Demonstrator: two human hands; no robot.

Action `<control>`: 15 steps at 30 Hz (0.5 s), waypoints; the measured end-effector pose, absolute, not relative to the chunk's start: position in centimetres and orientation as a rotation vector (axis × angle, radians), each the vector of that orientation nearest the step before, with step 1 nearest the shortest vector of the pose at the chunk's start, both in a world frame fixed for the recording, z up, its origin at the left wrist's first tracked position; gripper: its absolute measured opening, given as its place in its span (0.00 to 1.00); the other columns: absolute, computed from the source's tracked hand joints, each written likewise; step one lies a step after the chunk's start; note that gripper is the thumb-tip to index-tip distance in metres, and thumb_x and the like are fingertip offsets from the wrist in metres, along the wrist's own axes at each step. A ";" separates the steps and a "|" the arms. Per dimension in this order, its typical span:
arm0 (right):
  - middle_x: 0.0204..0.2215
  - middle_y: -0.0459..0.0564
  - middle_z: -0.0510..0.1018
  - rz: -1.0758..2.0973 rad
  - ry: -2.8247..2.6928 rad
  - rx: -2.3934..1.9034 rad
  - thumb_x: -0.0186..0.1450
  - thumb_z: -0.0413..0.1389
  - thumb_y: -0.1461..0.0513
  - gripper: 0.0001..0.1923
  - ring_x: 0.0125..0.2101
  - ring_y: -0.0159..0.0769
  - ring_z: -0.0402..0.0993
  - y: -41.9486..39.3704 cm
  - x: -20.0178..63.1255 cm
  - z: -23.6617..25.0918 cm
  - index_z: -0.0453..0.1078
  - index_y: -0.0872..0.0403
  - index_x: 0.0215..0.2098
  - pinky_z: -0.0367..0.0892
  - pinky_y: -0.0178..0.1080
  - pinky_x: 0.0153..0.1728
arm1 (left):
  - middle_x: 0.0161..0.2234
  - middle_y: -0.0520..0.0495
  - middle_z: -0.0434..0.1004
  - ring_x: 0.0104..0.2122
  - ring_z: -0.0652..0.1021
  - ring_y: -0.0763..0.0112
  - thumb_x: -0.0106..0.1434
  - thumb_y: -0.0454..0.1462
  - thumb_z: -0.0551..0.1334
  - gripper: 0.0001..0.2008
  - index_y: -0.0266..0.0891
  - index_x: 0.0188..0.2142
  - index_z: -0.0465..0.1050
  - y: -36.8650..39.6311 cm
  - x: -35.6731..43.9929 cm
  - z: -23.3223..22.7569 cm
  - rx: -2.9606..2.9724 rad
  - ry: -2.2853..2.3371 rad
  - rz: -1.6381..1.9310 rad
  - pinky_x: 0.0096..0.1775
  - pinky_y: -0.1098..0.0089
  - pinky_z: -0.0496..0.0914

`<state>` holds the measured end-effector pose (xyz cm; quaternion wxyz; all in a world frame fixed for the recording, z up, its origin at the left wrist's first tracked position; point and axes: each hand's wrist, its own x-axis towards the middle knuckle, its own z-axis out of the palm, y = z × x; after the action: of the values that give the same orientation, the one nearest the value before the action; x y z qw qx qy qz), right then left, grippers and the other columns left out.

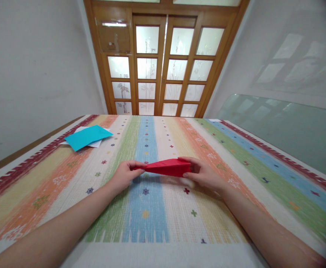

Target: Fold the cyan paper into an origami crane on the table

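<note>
Between my two hands is a folded red paper plane [167, 167], long and narrow, pointed at its left end and wider at its right. My left hand [127, 174] pinches the pointed tip between thumb and fingers. At the wide end, my right hand [202, 173] grips the paper with its thumb on the near side and fingers over the top edge. The plane is held a little above the striped tablecloth [145, 208], roughly level. The folds on its far side are hidden.
At the far left of the table lie a blue paper sheet [87, 137] and white paper [97, 143] partly under it. A frosted glass panel [285, 130] stands along the right side. Wooden doors [163, 67] with glass panes are beyond the table.
</note>
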<state>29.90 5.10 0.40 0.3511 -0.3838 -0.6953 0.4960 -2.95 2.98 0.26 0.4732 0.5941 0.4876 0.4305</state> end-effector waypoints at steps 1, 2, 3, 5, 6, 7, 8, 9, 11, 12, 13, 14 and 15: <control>0.53 0.54 0.77 1.320 -1.759 -0.985 0.60 0.65 0.61 0.30 0.47 0.46 0.78 5.2 29.9 0.3 0.68 0.43 0.60 0.75 0.50 0.48 | 0.34 0.44 0.84 0.35 0.80 0.63 0.55 0.35 0.67 0.11 0.37 0.39 0.83 3.0 -3.0 0.2 1.449 1.192 1.058 0.37 0.68 0.72; 0.53 0.53 0.77 1.345 -1.725 -0.969 0.60 0.65 0.61 0.32 0.47 0.46 0.78 5.2 29.9 0.3 0.67 0.43 0.61 0.75 0.49 0.48 | 0.34 0.44 0.84 0.35 0.80 0.63 0.55 0.35 0.68 0.11 0.37 0.39 0.83 3.0 -3.0 0.2 1.446 1.193 1.062 0.37 0.68 0.72; 0.54 0.53 0.77 1.366 -1.697 -0.948 0.60 0.65 0.62 0.34 0.48 0.45 0.78 5.3 29.9 0.3 0.65 0.43 0.62 0.75 0.49 0.49 | 0.34 0.43 0.84 0.35 0.80 0.63 0.55 0.35 0.68 0.11 0.37 0.39 0.83 3.1 -3.0 0.2 1.444 1.194 1.063 0.37 0.68 0.72; 0.55 0.53 0.76 1.397 -1.669 -0.915 0.59 0.65 0.63 0.36 0.49 0.44 0.78 5.3 29.9 0.4 0.63 0.42 0.64 0.75 0.48 0.49 | 0.35 0.43 0.84 0.36 0.81 0.63 0.54 0.35 0.68 0.11 0.37 0.39 0.83 3.1 -3.0 0.2 1.442 1.196 1.061 0.38 0.67 0.72; 0.55 0.53 0.76 1.396 -1.669 -0.907 0.59 0.66 0.63 0.36 0.49 0.44 0.78 5.3 29.9 0.4 0.63 0.42 0.64 0.75 0.47 0.49 | 0.35 0.43 0.85 0.36 0.81 0.63 0.54 0.35 0.68 0.11 0.37 0.39 0.83 3.1 -3.0 0.2 1.444 1.196 1.059 0.38 0.67 0.72; 0.55 0.53 0.76 1.383 -1.681 -0.910 0.59 0.66 0.63 0.35 0.48 0.43 0.78 5.2 29.8 0.4 0.64 0.43 0.63 0.75 0.46 0.48 | 0.36 0.43 0.85 0.37 0.81 0.62 0.55 0.36 0.67 0.12 0.37 0.39 0.83 3.1 -3.0 0.2 1.447 1.194 1.057 0.39 0.67 0.72; 0.55 0.52 0.76 1.360 -1.703 -0.923 0.59 0.66 0.63 0.33 0.48 0.43 0.78 5.1 29.8 0.5 0.66 0.43 0.62 0.75 0.45 0.47 | 0.36 0.43 0.85 0.37 0.81 0.62 0.55 0.36 0.67 0.12 0.37 0.39 0.83 3.1 -3.0 0.2 1.453 1.194 1.053 0.39 0.66 0.72; 0.54 0.52 0.77 1.332 -1.732 -0.943 0.59 0.65 0.63 0.31 0.47 0.42 0.78 5.0 29.7 0.5 0.68 0.43 0.60 0.75 0.43 0.46 | 0.37 0.43 0.85 0.37 0.81 0.62 0.55 0.36 0.67 0.12 0.37 0.39 0.83 3.1 -3.0 0.2 1.463 1.196 1.050 0.40 0.66 0.72; 0.51 0.51 0.79 1.272 -1.796 -0.995 0.60 0.64 0.63 0.27 0.44 0.41 0.79 4.8 29.6 0.5 0.71 0.44 0.57 0.76 0.42 0.43 | 0.37 0.42 0.85 0.38 0.81 0.62 0.55 0.36 0.67 0.12 0.37 0.39 0.83 3.1 -3.0 0.2 1.500 1.209 1.037 0.42 0.65 0.72; 0.49 0.51 0.80 1.243 -1.827 -1.024 0.60 0.63 0.63 0.25 0.43 0.41 0.79 4.7 29.5 0.5 0.73 0.45 0.55 0.76 0.41 0.41 | 0.37 0.42 0.85 0.38 0.81 0.61 0.55 0.36 0.66 0.12 0.37 0.39 0.83 3.1 -3.1 0.2 1.523 1.219 1.026 0.42 0.64 0.72; 0.47 0.51 0.81 1.212 -1.849 -1.050 0.60 0.62 0.63 0.22 0.41 0.41 0.79 4.7 29.4 0.5 0.74 0.46 0.54 0.75 0.41 0.39 | 0.37 0.43 0.85 0.37 0.81 0.61 0.55 0.36 0.66 0.12 0.37 0.39 0.83 3.1 -3.1 0.2 1.546 1.228 1.014 0.42 0.64 0.72; 0.45 0.51 0.81 1.180 -1.865 -1.076 0.61 0.61 0.63 0.20 0.40 0.41 0.79 4.7 29.4 0.4 0.76 0.47 0.52 0.75 0.40 0.38 | 0.37 0.43 0.85 0.37 0.81 0.61 0.55 0.36 0.66 0.12 0.38 0.40 0.83 3.0 -3.1 0.2 1.568 1.236 1.000 0.42 0.64 0.72; 0.43 0.51 0.82 1.149 -1.873 -1.105 0.61 0.60 0.64 0.18 0.38 0.40 0.79 4.7 29.4 0.3 0.77 0.48 0.49 0.74 0.39 0.36 | 0.37 0.43 0.85 0.37 0.81 0.61 0.55 0.36 0.66 0.13 0.38 0.40 0.83 3.0 -3.1 0.1 1.587 1.243 0.987 0.42 0.64 0.72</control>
<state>29.39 4.70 0.31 0.3345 -0.4233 -0.7178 0.4401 -3.12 3.00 0.14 0.4337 0.6370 0.4991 0.3962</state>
